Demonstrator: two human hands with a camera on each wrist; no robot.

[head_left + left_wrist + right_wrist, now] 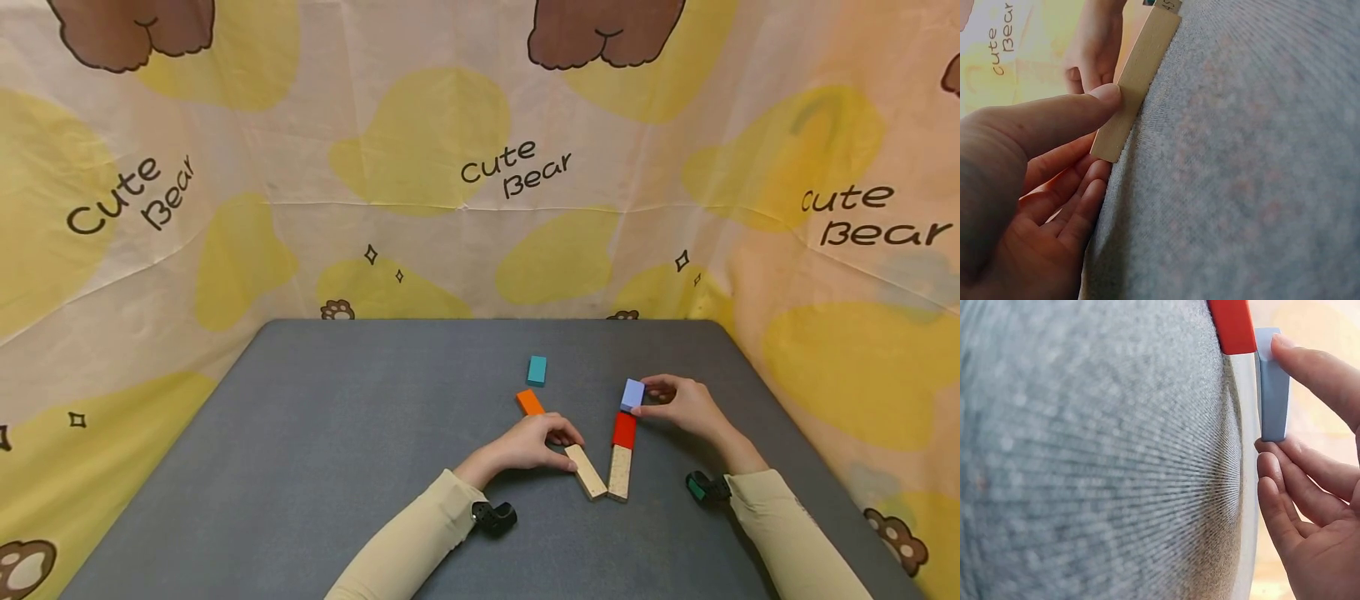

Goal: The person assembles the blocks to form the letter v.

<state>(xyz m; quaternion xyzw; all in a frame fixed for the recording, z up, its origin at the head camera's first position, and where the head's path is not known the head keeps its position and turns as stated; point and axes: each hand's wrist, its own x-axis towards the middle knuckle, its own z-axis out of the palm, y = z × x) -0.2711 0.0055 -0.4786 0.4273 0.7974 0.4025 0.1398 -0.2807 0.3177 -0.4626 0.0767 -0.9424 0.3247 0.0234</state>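
My left hand [528,442] pinches a plain wooden block [587,475] near its far end, with the thumb pressed on it in the left wrist view. This block slants; its near end meets the near end of a second wooden block [619,473]. Beyond that second block, a red block [624,431] continues the row. At the red block's far end, a light blue block [633,394] sits between the thumb and fingertips of my right hand [690,408]. Whether the light blue block touches the table is unclear. Past the left hand lies an orange block [529,402], partly hidden by it.
A teal block [537,369] lies farther back, beyond the orange one. The grey table [337,433] extends to the left and in front. Printed cloth [420,125] hangs behind and along both sides. A dark band with a small device [495,518] is on each wrist.
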